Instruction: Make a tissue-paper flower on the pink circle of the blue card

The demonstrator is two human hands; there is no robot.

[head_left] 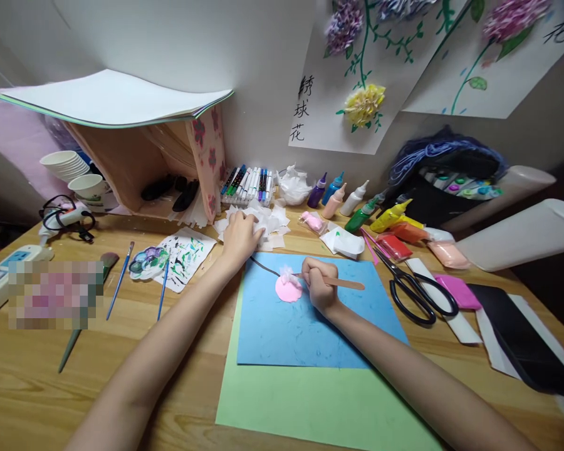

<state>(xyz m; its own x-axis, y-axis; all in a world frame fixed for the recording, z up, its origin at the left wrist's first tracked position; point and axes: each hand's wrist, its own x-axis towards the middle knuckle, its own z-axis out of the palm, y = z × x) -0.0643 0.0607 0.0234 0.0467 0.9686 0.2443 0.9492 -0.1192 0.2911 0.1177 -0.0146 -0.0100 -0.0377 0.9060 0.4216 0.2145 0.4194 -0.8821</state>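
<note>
My left hand [239, 237] reaches over a loose pile of white tissue paper pieces [271, 218], its bent fingers touching them and the thumb a little apart. Its fingertips are partly hidden in the paper. My right hand [318, 285] is closed around a flat wooden craft stick [350, 284], whose front end meets crumpled tissue paper [287, 274]. That tissue sits on the upper part of a round pink clay disc [289, 292]. The disc lies on a blue sheet [282, 341], with a dark curved line [264, 267] running up-left from it.
Beneath the blue sheet lies a green sheet [282, 401]. Black scissors [418, 288] are on the right, paint bottles [333, 199] behind. Paintbrushes [121, 282] and a paint-marked paper [188, 254] lie left. An open box [207, 156] stands behind my left hand.
</note>
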